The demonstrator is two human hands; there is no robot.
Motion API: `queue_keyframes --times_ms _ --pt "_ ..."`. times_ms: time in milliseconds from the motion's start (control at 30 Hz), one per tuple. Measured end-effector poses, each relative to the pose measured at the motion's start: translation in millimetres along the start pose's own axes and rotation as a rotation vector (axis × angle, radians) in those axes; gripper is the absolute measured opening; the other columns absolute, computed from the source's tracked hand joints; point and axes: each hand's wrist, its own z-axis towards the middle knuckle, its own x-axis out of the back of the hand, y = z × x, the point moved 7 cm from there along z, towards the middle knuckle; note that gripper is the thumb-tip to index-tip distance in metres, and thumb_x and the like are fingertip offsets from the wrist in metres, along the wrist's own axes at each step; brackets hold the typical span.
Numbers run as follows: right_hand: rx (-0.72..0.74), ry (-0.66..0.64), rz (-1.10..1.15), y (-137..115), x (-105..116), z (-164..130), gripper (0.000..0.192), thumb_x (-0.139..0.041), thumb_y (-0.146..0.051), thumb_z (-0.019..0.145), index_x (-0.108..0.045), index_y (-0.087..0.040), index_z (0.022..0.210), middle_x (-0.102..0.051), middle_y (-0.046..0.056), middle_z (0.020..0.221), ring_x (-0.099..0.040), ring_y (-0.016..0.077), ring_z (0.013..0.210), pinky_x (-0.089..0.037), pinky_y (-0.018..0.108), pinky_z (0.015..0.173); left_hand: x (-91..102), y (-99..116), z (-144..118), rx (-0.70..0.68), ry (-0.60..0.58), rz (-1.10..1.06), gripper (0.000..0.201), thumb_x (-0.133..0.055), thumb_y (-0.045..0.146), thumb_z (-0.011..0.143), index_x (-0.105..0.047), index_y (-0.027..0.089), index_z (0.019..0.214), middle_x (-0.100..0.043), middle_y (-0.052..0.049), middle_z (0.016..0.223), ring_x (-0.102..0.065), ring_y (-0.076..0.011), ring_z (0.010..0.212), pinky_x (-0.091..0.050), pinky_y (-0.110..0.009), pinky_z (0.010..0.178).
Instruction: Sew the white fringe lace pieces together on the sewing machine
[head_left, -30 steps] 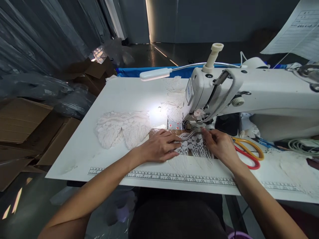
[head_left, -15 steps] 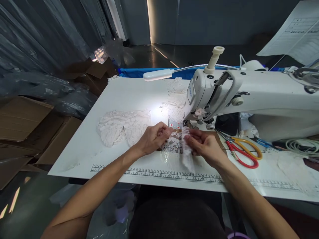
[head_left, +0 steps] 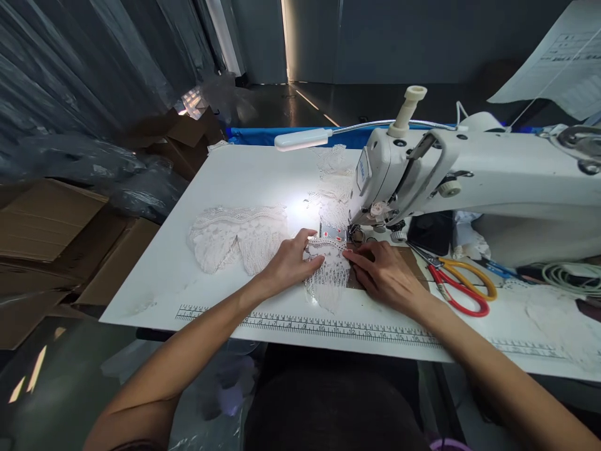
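The small piece of white fringed lace (head_left: 328, 275), lifted and folded between both hands half a second ago, now lies flat again on the white sewing table (head_left: 235, 181), its scalloped top edge just in front of the presser foot of the white industrial sewing machine (head_left: 469, 181). The left hand (head_left: 288, 263) has come down on the lace's left edge with fingers spread and pressing, thumb pointing toward the needle; the right hand (head_left: 385, 272) lies flat on the brown card beneath, fingertips pinning the lace's right edge near the top. Neither hand pinches anything now; both only press. A second ago the lace was spread wider under the foot, so it appears to have been doubled over and laid back narrower, which I judge to be a re-alignment at the needle. A larger heap of white lace trim (head_left: 235, 238) rests well to the left under the gooseneck lamp (head_left: 303, 139), and the scissors with red and yellow handles (head_left: 457, 282) lie just beside the right wrist.
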Motion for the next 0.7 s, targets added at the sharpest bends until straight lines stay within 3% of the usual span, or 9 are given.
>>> queue_keyframes --times_ms 133,333,467,700 --pt "0.041 -0.025 0.057 12.0 -2.1 7.3 0.037 -0.043 -0.03 0.099 -0.063 -0.023 0.13 -0.058 0.015 0.106 -0.057 0.0292 0.095 -0.053 0.05 0.081 3.2 -2.0 1.2 -0.017 0.067 0.012 0.061 -0.064 0.049 0.086 -0.044 0.016 0.134 -0.052 0.004 0.074 -0.047 -0.0101 0.055 -0.039 -0.023 0.053" --pt "-0.048 0.02 0.309 27.9 0.0 2.0 0.041 -0.044 -0.032 0.1 -0.056 -0.023 0.138 -0.059 0.012 0.108 -0.057 0.0267 0.097 -0.053 0.046 0.084 5.3 -9.2 4.5 0.045 0.03 -0.022 0.055 -0.064 0.046 0.086 -0.049 0.017 0.13 -0.047 0.004 0.073 -0.044 -0.0098 0.058 -0.038 -0.023 0.053" --pt "0.004 0.039 0.223 20.1 -3.8 1.4 0.039 -0.042 -0.032 0.1 -0.06 -0.023 0.134 -0.056 0.013 0.107 -0.053 0.0281 0.099 -0.049 0.049 0.09 4.2 -9.8 5.5 0.097 -0.007 -0.061 0.054 -0.065 0.04 0.084 -0.05 0.016 0.13 -0.039 0.007 0.07 -0.042 -0.01 0.058 -0.034 -0.022 0.053" --pt "-0.019 0.022 0.132 15.5 -9.3 2.6 0.04 -0.043 -0.028 0.099 -0.059 -0.019 0.134 -0.055 0.016 0.111 -0.049 0.0318 0.105 -0.047 0.052 0.091 2.2 -9.3 6.4 0.122 0.02 -0.086 0.056 -0.067 0.04 0.081 -0.051 0.017 0.129 -0.039 0.007 0.071 -0.041 -0.0094 0.057 -0.033 -0.021 0.053"
